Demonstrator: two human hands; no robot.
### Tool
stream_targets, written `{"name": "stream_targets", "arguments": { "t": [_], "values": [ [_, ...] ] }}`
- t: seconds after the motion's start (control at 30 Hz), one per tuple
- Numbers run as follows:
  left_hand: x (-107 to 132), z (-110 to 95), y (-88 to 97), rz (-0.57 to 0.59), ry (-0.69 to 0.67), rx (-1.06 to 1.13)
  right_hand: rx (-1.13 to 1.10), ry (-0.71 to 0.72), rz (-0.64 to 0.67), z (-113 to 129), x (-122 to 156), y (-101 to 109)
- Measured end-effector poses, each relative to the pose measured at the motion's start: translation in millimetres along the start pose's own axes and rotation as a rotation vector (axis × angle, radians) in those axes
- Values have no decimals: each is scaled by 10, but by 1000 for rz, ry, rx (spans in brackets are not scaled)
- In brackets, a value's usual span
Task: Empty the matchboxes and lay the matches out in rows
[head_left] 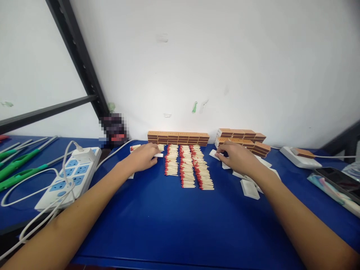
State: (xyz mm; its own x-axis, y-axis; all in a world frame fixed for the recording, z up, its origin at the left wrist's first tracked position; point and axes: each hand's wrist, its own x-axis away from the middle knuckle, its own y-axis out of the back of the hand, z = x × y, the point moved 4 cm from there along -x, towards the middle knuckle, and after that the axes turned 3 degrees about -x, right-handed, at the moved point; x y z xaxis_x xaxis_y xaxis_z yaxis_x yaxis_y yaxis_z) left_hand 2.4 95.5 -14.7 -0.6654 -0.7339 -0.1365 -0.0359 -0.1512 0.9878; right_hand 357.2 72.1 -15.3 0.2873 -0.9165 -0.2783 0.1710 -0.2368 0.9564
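My left hand (143,156) is closed around a small white matchbox tray (159,155), with only one end showing past the fingertips. Its fingers are left of the rows of red-tipped matches (186,165) laid on the blue table (168,225). Another patch of matches (135,147) lies behind that hand, partly hidden. On the right, my right hand (234,155) has its thumb and fingers closed at the edge of a white matchbox tray (213,154) on the table. More white trays (249,189) lie scattered under and beside the right wrist.
Stacked matchboxes (178,138) line the wall behind the matches, with a second stack (242,138) to their right. A power strip (70,174) with white cables and green-handled tools (22,163) are at left. A phone (339,182) and a white device (299,157) are at right.
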Motion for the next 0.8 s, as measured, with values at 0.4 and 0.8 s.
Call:
{"name": "stream_targets", "arguments": {
  "t": [0.4, 0.8],
  "values": [
    [-144, 315, -20, -204, 60, 91, -1, 0, -49, -36, 13, 71],
    [-134, 251, 15, -258, 19, 19, -7, -1, -40, -21, 8, 71]
  ]
}}
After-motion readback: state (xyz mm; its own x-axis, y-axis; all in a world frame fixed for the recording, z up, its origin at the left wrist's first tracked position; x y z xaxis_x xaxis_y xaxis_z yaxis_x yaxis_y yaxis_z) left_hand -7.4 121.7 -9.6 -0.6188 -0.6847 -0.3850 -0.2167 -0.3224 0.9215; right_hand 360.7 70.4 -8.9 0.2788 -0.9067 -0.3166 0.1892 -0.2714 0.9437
